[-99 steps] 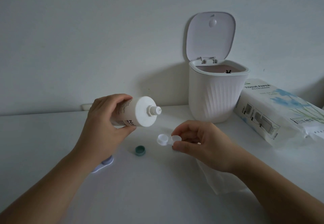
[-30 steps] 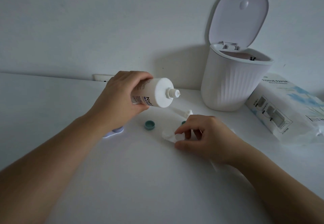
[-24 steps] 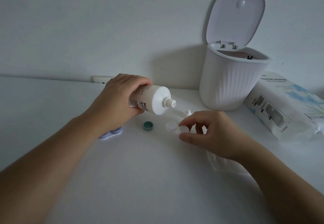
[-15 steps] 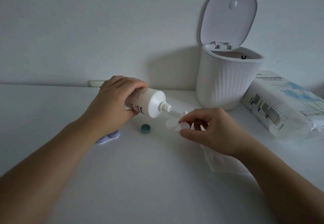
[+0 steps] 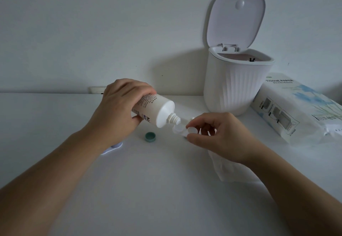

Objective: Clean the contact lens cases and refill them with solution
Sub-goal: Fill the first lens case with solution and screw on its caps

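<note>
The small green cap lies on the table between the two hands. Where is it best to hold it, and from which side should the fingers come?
Probably pinch the green cap across its round outer wall, coming from straight above. It lies flat with its hollow side up and has free table around it.

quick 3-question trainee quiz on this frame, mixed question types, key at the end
1. True or false: the bin lid is shut.
2. Which hand tilts the solution bottle? A) left hand B) right hand
3. What does the bottle's nozzle point down at?

Key:
1. False, the lid stands open.
2. A.
3. The open well of the white lens case, which the right hand pinches; the teal cap lies apart on the table.
</note>
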Tool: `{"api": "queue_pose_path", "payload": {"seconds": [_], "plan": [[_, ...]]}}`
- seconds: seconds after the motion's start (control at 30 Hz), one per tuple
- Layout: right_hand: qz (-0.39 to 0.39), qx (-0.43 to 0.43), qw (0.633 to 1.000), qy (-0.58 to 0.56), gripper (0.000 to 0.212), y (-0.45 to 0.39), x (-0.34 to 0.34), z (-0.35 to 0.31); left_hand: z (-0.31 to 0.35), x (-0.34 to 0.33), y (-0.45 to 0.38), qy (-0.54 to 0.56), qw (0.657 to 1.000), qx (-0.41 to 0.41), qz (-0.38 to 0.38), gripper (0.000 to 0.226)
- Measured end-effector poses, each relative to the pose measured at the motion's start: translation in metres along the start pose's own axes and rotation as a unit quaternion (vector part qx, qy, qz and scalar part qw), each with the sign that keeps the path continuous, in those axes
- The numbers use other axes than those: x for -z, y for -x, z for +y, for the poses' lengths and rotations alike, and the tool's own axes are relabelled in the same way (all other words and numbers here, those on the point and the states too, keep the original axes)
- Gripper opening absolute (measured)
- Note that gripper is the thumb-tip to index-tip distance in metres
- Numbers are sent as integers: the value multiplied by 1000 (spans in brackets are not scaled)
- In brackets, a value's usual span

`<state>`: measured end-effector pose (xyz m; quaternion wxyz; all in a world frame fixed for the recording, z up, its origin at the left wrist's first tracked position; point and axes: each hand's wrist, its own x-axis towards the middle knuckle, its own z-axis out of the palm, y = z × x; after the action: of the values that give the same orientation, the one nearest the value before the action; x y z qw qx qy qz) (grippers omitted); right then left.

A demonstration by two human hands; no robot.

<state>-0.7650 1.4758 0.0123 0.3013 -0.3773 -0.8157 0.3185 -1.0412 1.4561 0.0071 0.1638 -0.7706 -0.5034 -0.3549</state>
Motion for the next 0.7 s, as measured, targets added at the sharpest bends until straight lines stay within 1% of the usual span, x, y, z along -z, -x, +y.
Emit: {"api": "queue_pose_path", "payload": {"seconds": [0.3, 0.53, 0.7], "plan": [[1, 3, 1000, 5, 7, 1, 0, -1, 1, -3, -1, -21, 1000, -15, 10, 64], [-6, 2, 1000, 4, 4, 1, 0, -1, 2, -4, 0, -36, 999, -11, 23, 66], [-4, 5, 1000, 6, 4, 1, -1, 0, 4, -3, 0, -40, 999, -11, 20, 64]]}}
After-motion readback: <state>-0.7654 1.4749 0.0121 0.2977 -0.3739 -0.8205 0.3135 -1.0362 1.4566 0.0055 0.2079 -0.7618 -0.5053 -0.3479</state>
